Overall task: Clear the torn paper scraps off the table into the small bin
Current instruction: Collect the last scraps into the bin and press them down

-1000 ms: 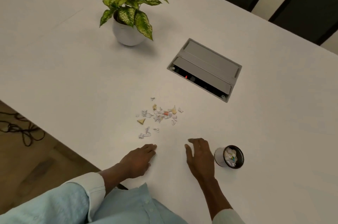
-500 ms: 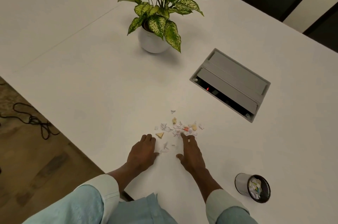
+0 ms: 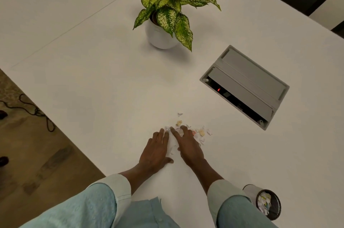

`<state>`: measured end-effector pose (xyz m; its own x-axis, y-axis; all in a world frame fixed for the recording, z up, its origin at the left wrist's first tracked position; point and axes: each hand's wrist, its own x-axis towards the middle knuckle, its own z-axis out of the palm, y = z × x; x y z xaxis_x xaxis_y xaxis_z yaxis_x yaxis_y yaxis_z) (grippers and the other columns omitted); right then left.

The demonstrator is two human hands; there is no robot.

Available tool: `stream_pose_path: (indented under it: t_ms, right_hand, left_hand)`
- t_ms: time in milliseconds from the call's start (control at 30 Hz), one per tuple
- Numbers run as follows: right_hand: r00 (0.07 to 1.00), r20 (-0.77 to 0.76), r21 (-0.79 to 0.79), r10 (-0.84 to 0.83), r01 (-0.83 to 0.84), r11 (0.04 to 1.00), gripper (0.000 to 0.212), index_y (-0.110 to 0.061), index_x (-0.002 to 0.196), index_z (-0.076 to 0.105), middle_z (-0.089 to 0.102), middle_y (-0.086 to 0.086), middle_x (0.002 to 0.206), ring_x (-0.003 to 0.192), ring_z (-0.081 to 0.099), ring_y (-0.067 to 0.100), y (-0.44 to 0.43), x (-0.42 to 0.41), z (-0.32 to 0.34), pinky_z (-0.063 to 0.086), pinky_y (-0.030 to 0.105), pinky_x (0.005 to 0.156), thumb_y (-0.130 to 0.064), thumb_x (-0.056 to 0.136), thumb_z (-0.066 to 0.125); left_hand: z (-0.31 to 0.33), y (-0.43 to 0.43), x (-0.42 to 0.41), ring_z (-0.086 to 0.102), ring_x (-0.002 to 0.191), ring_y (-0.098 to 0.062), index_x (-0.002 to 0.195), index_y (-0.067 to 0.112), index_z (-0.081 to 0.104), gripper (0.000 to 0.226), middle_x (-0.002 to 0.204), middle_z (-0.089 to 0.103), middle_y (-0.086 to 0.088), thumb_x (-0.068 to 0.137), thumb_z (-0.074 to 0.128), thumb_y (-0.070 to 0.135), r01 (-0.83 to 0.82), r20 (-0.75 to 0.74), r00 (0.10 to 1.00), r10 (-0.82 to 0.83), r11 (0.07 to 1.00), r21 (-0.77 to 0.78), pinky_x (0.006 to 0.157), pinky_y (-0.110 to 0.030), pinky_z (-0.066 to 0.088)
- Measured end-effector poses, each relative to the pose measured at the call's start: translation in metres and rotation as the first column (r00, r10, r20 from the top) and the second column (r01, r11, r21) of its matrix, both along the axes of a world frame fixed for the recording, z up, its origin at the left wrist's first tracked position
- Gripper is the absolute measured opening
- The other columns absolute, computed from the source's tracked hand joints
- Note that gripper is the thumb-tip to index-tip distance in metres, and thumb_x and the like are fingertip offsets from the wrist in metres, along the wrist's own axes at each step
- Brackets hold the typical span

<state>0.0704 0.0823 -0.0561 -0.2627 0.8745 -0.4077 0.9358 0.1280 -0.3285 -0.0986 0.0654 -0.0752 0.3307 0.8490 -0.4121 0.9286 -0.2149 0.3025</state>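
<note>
Torn paper scraps (image 3: 201, 132) lie in a loose little heap on the white table (image 3: 111, 82), near its front edge and right under my fingers. Most are white, a few yellowish, and one shows some red. One scrap sits apart, just beyond the heap.

My left hand (image 3: 155, 150) lies flat and palm down at the left side of the heap. Its fingers are straight and close together, the tips touch the nearest scraps, and it holds nothing. My right hand (image 3: 189, 147) is also flat and spread, palm down, with its fingers resting on top of the scraps, and it grips none. The two hands angle toward each other, fingertips almost meeting, and a few white scraps show in the narrow gap between them. Other scraps lie loose just right of my right hand.

The small bin (image 3: 251, 192) stands well apart from the heap, at the lower right by my right sleeve (image 3: 232, 211). It has a pale wall and a dark rim, and there is torn paper inside.

Farther back on the table a potted plant (image 3: 167, 4) with speckled green leaves stands in a round white pot (image 3: 158, 36). To its right a grey cable box (image 3: 245, 86) is set into the tabletop, its flap raised and a small red light (image 3: 218, 89) glowing inside. Dark cables (image 3: 35, 110) lie on the floor to the left.
</note>
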Motion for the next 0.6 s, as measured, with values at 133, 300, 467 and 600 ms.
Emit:
stream_pose_path:
  t_ms: [133,300,467,600]
  right_hand:
    - [0.995,0.042,0.004,0.091,-0.091,0.996,0.085,-0.033,0.158,0.021,0.023,0.016,0.161,0.140,0.034,0.033,0.008,-0.005,0.000,0.057,0.044,0.089,0.006,0.092,0.057]
    - [0.989,0.107,0.067,0.097,-0.105,0.992,0.037,-0.014,0.128,0.053,0.044,0.013,0.139,0.120,0.049,0.030,0.003,-0.006,-0.003,0.058,0.039,0.066,-0.001,0.094,0.055]
    - [0.994,0.098,0.109,0.050,-0.061,0.992,0.016,-0.009,0.091,0.063,0.059,0.010,0.103,0.093,0.058,0.025,-0.011,0.000,-0.004,0.049,0.033,0.055,0.007,0.088,0.059]
    - [0.990,-0.021,0.121,-0.140,0.141,0.983,0.017,-0.008,0.091,0.064,0.057,0.007,0.099,0.090,0.056,0.024,-0.022,0.009,-0.010,0.051,0.038,0.067,-0.001,0.096,0.049]
  left_hand:
    - [0.005,0.000,0.005,0.037,0.143,-0.033,0.155,0.009,0.032,0.083,0.160,0.031,-0.013,0.091,0.071,0.044,-0.011,0.023,1.000,0.009,0.999,0.043,0.108,-0.040,0.044]
    - [0.006,-0.005,0.001,0.047,0.122,-0.023,0.127,0.013,0.053,0.028,0.137,0.041,-0.003,0.100,0.059,0.017,-0.080,0.202,0.976,0.079,0.997,-0.002,0.087,-0.028,0.048]
    - [0.005,-0.004,0.003,0.050,0.111,-0.024,0.118,0.010,0.060,0.028,0.120,0.057,-0.007,0.091,0.060,0.000,0.010,0.166,0.986,-0.015,0.999,0.034,0.082,-0.033,0.048]
    - [0.006,-0.002,0.004,0.051,0.097,-0.023,0.098,0.010,0.064,0.016,0.104,0.062,-0.007,0.090,0.059,-0.002,-0.014,0.191,0.982,0.010,1.000,0.020,0.075,-0.035,0.046]
